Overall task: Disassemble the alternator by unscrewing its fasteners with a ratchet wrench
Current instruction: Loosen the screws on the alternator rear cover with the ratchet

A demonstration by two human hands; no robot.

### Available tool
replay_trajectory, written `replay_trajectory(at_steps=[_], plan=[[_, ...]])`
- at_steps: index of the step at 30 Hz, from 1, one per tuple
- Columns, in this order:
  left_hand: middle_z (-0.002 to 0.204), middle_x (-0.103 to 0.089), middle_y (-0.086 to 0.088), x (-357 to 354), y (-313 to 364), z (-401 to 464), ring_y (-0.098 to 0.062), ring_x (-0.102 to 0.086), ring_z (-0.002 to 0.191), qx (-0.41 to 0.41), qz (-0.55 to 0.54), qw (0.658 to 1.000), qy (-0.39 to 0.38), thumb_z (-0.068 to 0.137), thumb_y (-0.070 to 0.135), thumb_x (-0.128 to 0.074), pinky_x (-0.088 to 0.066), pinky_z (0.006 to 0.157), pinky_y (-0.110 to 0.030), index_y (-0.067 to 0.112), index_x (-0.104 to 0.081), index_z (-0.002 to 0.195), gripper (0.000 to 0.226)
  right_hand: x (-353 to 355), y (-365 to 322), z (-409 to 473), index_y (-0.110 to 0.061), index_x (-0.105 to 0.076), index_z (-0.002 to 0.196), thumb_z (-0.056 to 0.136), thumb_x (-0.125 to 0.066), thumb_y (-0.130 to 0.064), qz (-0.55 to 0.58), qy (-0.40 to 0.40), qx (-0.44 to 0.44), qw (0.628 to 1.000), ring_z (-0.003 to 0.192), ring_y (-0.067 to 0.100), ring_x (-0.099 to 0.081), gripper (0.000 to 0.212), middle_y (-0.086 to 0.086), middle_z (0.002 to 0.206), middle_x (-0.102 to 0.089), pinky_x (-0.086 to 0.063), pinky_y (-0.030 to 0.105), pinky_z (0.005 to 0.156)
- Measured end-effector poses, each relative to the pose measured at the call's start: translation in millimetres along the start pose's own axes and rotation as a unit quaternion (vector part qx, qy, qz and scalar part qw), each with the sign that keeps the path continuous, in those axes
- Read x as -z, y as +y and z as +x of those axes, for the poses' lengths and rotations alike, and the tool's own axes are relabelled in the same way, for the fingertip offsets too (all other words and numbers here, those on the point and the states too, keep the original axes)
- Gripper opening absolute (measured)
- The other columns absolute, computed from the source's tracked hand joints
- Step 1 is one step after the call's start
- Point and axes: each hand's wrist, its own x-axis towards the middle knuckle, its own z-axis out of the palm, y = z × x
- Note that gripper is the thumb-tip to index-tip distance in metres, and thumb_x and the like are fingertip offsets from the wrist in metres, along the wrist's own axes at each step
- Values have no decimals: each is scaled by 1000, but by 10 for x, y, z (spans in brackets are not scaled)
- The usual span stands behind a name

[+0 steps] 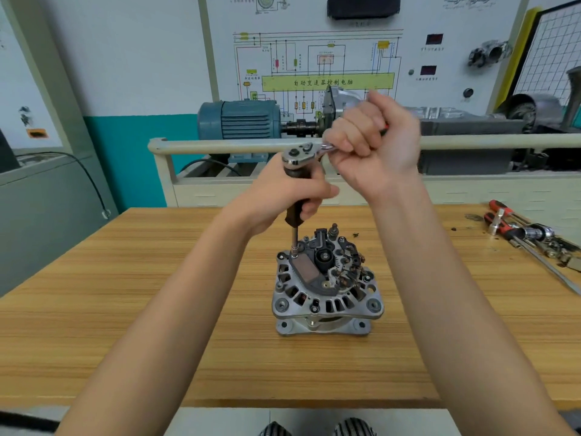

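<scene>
Alternator (327, 284) upright on bench (125, 309). Left hand (283, 196) grips extension bar (294, 212) seated on rear fastener (294, 255); right hand (374, 143) fisted round ratchet wrench (303, 154) handle. Unscrewing step; next likely swing handle, keep bar vertical.

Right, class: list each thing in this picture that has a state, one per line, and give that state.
Alternator: upright on the table, rear cover off, parts exposed.
Ratchet wrench: on top of the extension bar, handle gripped.
Extension bar: vertical, tip on a fastener.
Left hand: grips the extension bar.
Right hand: grips the wrench handle.
Spare tools: lying loose, far right.
</scene>
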Motion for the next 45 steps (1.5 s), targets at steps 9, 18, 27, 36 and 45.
replay_trajectory(at_steps=[9, 18, 27, 36, 45], plan=[[37, -26, 8, -135, -52, 40, -7, -20, 30, 32, -118, 992, 23, 74, -2, -57, -19, 37, -13, 22, -38, 42, 45, 71, 3, 95, -14, -33, 37, 98, -32, -20, 109, 27, -39, 993, 27, 10, -14, 61, -4, 31, -20, -21, 20, 34], [42, -29, 8, -291, -88, 75, -11, -23, 46, 8, -34, 951, 306, 72, -3, -56, -20, 47, -26, 19, -36, 52, 36, -29, 509, -352, -17, -39, 43, 95, -28, -14, -114, -92, 337, 930, 34, 8, -22, 53, -6, 36, -29, -21, 25, 45], [39, -36, 0, 30, 22, 50, -17, -34, 34, -6, -18, 998, -62, 75, 0, -62, -35, 44, -22, 15, -43, 46, 38, 46, -4, 174, -13, -32, 38, 100, -30, -22, 94, 19, -71, 993, 36, 8, -7, 62, -2, 29, -24, -18, 18, 36], [42, -29, 3, -221, -114, 123, -14, -24, 41, -5, -67, 948, 310, 71, -4, -57, -19, 43, -21, 17, -35, 52, 36, -69, 464, -239, -18, -35, 42, 99, -28, -15, -64, -48, 264, 961, 33, 9, -17, 57, -6, 35, -24, -20, 23, 42], [42, -36, 0, -43, -42, -2, -16, -30, 39, -11, -62, 996, 70, 75, -5, -62, -28, 43, -23, 11, -43, 52, 34, -24, 116, -15, -15, -35, 38, 100, -28, -20, 8, -5, 65, 998, 31, 9, -12, 63, -5, 32, -20, -21, 20, 38]])
